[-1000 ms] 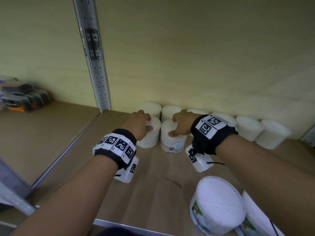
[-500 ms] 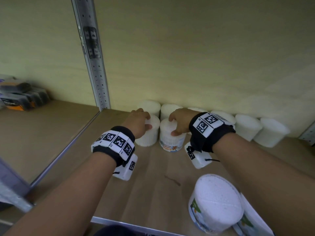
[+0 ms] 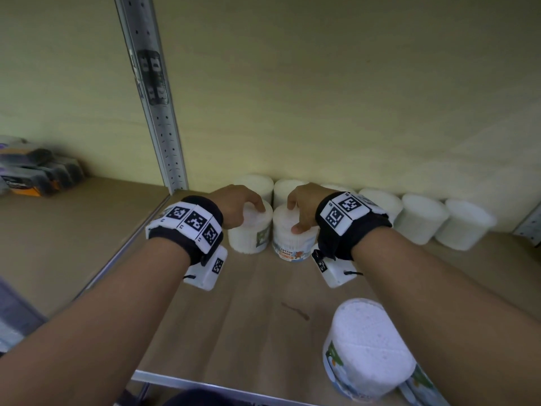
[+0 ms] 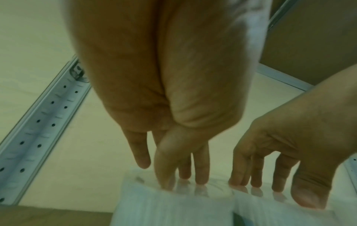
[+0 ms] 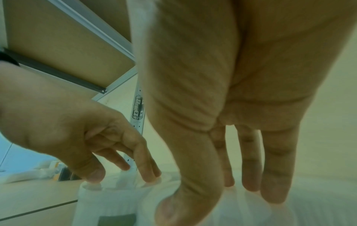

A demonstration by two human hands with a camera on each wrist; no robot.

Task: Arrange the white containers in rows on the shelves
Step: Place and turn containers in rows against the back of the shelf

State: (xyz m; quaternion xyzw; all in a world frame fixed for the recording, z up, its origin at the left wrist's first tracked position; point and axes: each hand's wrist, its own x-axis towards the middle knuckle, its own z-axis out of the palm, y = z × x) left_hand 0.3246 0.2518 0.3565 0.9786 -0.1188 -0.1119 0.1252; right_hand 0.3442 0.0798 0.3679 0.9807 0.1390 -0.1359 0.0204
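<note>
While both hands top a pair of tubs, a second row starts on the shelf (image 3: 257, 312).
Six back-row containers (image 3: 424, 218) line the wall; left hand (image 3: 237, 205) and right hand (image 3: 304, 206) each pinch a lid rim, fingers slightly spread, likely squaring left tub (image 3: 248, 232) against cotton-bud tub (image 3: 292, 240).

Back-row containers (image 3: 288, 189) partly hidden behind both hands' fingers (image 3: 257, 202); left-shelf boxes (image 3: 35, 174) blurred, cut off; container labels below fingertips unreadable.
</note>
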